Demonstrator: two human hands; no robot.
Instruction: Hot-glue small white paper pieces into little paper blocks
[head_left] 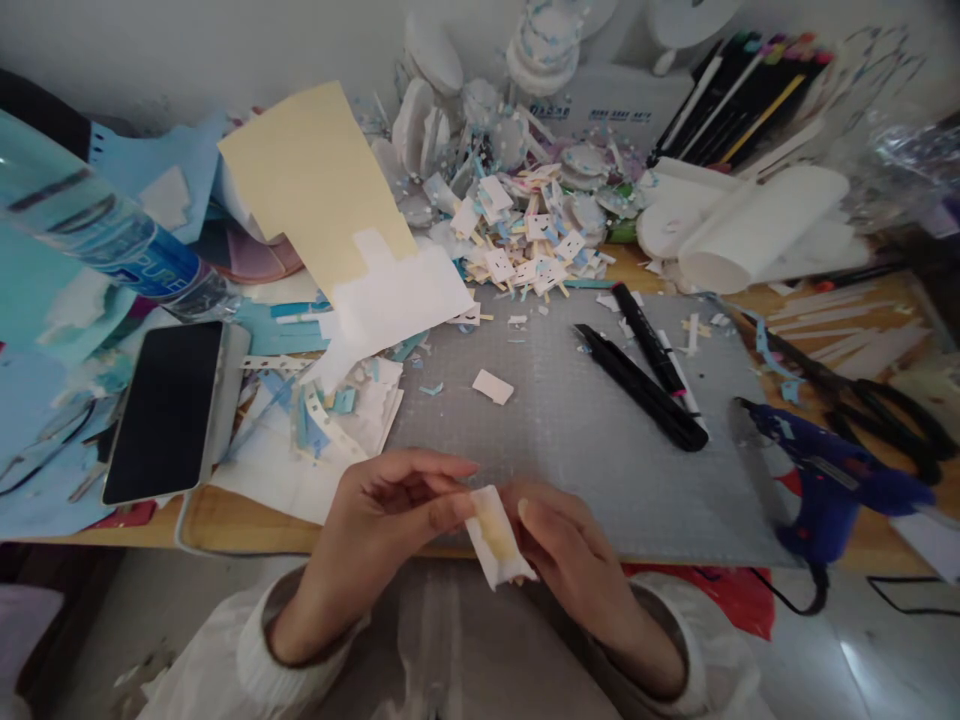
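Note:
Between my two hands, just in front of the table's near edge, is a small folded white paper piece (pixel 496 538) with a pale yellow inside. My left hand (pixel 409 510) pinches its upper left edge between thumb and fingers. My right hand (pixel 566 545) grips it from the right side, the thumb raised along the edge and the other fingers partly hidden behind it. On the grey cutting mat (pixel 540 420) beyond my hands lies a small white paper rectangle (pixel 493 387), flat and apart from them.
A black utility knife (pixel 641 390) and a black marker (pixel 649 340) lie right on the mat. Further right are a blue glue gun (pixel 832 480) and black scissors (pixel 877 410). A phone (pixel 169 410) and water bottle (pixel 112 220) stand left. Small paper figures (pixel 532 240) are heaped behind.

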